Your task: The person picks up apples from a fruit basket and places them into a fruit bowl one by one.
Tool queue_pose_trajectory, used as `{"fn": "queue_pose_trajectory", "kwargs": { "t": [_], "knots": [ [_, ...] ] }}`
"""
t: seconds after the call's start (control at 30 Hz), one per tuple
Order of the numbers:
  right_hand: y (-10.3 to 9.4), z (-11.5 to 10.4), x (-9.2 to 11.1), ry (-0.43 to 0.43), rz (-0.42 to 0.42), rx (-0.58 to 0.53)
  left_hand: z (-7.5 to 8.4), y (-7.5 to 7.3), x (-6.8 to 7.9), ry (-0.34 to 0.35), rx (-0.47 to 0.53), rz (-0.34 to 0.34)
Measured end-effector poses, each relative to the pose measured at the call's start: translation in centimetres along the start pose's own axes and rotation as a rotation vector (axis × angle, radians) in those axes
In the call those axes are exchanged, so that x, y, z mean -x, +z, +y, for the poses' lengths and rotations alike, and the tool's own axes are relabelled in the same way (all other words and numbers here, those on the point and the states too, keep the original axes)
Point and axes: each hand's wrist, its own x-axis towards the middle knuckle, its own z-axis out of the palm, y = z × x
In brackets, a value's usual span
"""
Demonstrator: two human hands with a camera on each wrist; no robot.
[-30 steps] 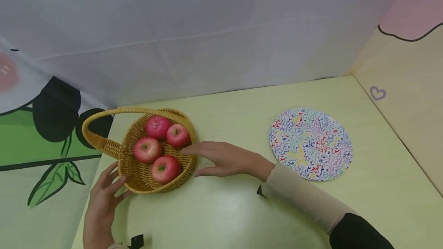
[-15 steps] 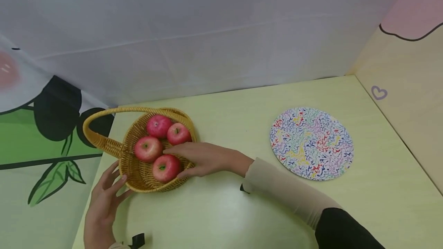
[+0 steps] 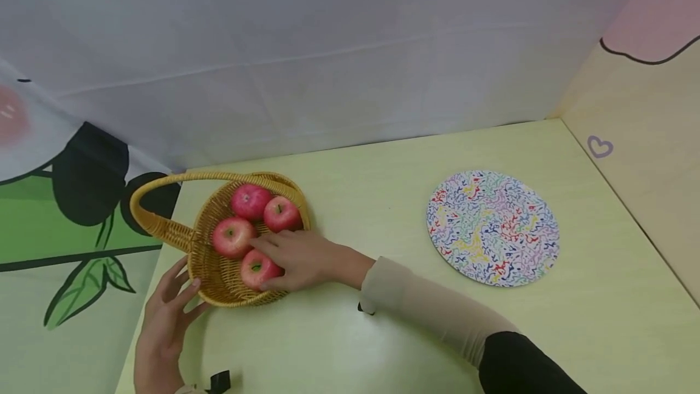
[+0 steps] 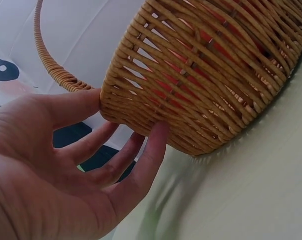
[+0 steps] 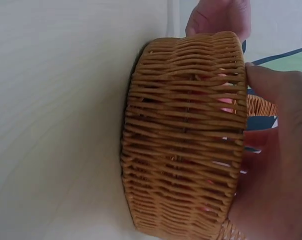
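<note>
A wicker basket [image 3: 219, 281] with a tall looped handle holds several red apples, among them a pale-topped apple [image 3: 232, 237] at the left and another apple [image 3: 281, 213] by the far right rim. My right hand [image 3: 306, 260] reaches over the right rim. Its fingers and thumb span the nearest apple [image 3: 257, 269], fingers on the far side and thumb on the near side. My left hand [image 3: 161, 327] rests with spread fingertips against the basket's lower left side. In the left wrist view, these fingers [image 4: 151, 155] touch the woven outer wall and rim.
A round board [image 3: 492, 230] with a multicoloured squiggle pattern lies to the right on the pale table [image 3: 361, 187]. A white cloth [image 3: 350, 78] hangs behind the table. A printed panel [image 3: 93, 290] is at the left, a beige panel [image 3: 645, 157] at the right.
My right hand has moved left, from beside the basket's right rim to around the nearest apple. The left hand, basket and board have stayed put.
</note>
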Motion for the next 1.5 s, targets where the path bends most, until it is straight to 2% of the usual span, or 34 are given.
{"fn": "queue_pose_trajectory", "kwargs": {
  "t": [0.07,0.17,0.5,0.7,0.93,1.23,1.5],
  "knots": [
    [-0.3,-0.3,-0.4,0.037,-0.013,-0.003,0.1,0.0,-0.1,-0.008,-0.002,0.002],
    [-0.8,-0.4,-1.1,0.049,-0.028,-0.052,0.2,0.1,-0.1,-0.013,-0.001,0.005],
    [-1.7,0.2,-3.0,-0.046,-0.172,-0.236,0.0,-0.3,-0.2,-0.026,0.014,-0.009],
    [-1.6,0.4,-3.4,-0.094,-0.206,-0.316,-0.1,-0.1,-0.3,-0.047,0.007,0.006],
    [-1.4,0.6,-3.7,-0.105,-0.21,-0.332,-0.1,-0.1,-0.2,-0.053,0.011,0.011],
    [-1.5,0.6,-3.8,-0.106,-0.211,-0.34,-0.2,-0.2,0.0,-0.009,0.029,-0.01],
    [-1.2,0.8,-3.8,-0.113,-0.184,-0.317,-0.2,0.0,0.0,-0.027,0.015,0.01]
  ]
}}
